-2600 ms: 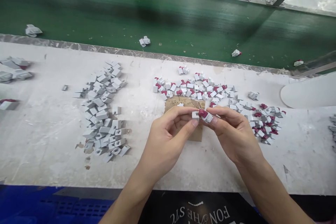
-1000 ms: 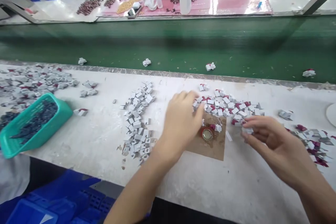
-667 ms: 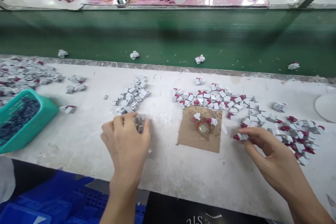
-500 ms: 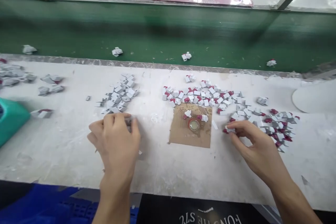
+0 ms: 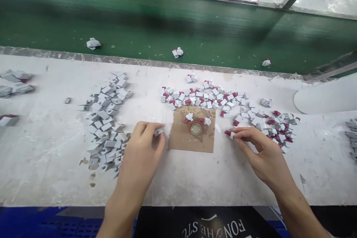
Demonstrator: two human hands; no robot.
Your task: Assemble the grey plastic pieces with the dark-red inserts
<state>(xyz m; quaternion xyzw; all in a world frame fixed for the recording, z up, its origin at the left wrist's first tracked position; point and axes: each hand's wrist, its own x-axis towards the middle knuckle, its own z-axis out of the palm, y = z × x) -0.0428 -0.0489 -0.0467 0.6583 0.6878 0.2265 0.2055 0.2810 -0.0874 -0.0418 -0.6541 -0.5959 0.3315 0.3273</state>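
Observation:
My left hand (image 5: 145, 148) pinches a small grey-white plastic piece (image 5: 158, 132) between thumb and forefinger, just left of a cardboard square (image 5: 192, 146). In my right hand (image 5: 259, 152) is a small white-and-dark-red plastic piece (image 5: 230, 134), its red end pointing left. On the cardboard sits a small round cap (image 5: 195, 129) with a pale centre and red rim, among wet patches. Two white-and-red pieces, one (image 5: 190, 117) left and one (image 5: 206, 121) right, lie by the cap. Left of my left hand spreads a pile of grey-white pieces (image 5: 107, 119), partly hidden behind it.
White-and-red pieces (image 5: 209, 96) crowd behind the cardboard, and more (image 5: 279, 126) lie beyond my right hand. A green conveyor belt (image 5: 139, 26) runs behind the white table (image 5: 189, 182), carrying small clusters (image 5: 177, 52). A white round object (image 5: 323, 96) stands at right.
My left hand has moved right from the grey-white pile toward the cardboard, with a piece pinched in it. The right hand still holds its piece. The view has shifted, and belt clusters appear further left.

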